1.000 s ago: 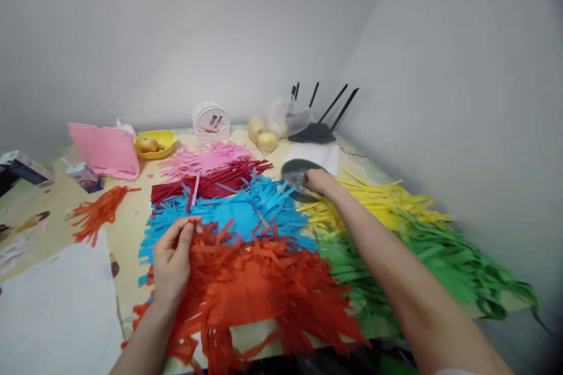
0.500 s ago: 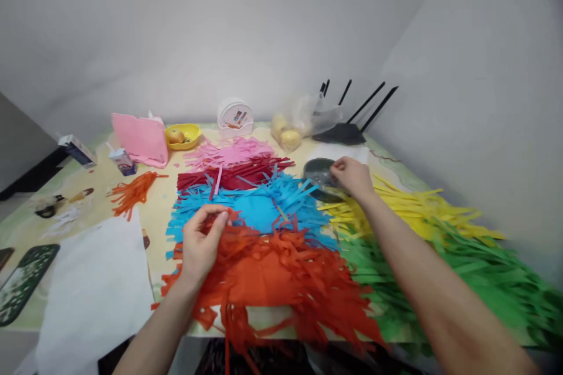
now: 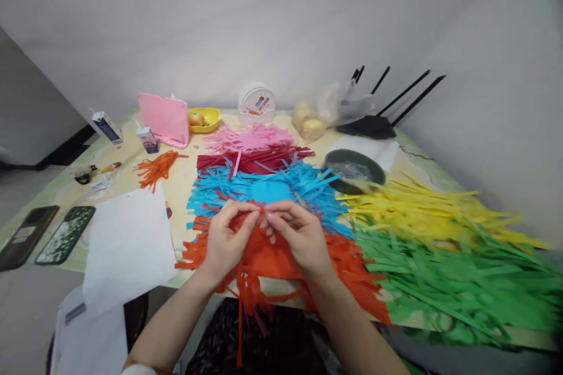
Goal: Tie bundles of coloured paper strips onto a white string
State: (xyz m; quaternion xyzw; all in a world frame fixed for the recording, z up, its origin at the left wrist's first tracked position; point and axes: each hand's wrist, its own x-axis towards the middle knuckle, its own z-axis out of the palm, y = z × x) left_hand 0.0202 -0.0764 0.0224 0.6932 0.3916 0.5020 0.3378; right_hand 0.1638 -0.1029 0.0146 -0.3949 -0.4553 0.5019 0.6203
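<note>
Far left: two phones (image 3: 46,235) lie flat at the tabletop (image 3: 180,181) edge, with a white sheet of paper (image 3: 129,234) just beside them. Behind the sheet lies a small heap of orange strips (image 3: 158,167), apart from the main spread.

Left hand (image 3: 226,243): over the near pile of red paper fringe (image 3: 272,261), as in the two earlier frames. Thumb and forefinger are pressed together, pinching a red paper strip (image 3: 263,210) at the pile's far edge, where it meets the blue fringe (image 3: 268,187).

Right hand (image 3: 301,237): this is the change. A second ago it was stretched out to the dark bowl (image 3: 354,169). Half a second ago it was at the bowl's rim. Now it is drawn back and touches the left hand fingertip to fingertip. Its thumb and forefinger are closed on the same red paper strip. The other fingers are curled loosely under.

Meaning: the strip is now held from both ends at once, just above its own pile. The bowl stands untouched, with something pale and shiny inside. I cannot tell whether the right fingers carry anything from it.

Right of the bowl: yellow fringe (image 3: 422,211), then green fringe (image 3: 440,281) running to the tabletop edge. Neither has been disturbed across the three frames.
</note>
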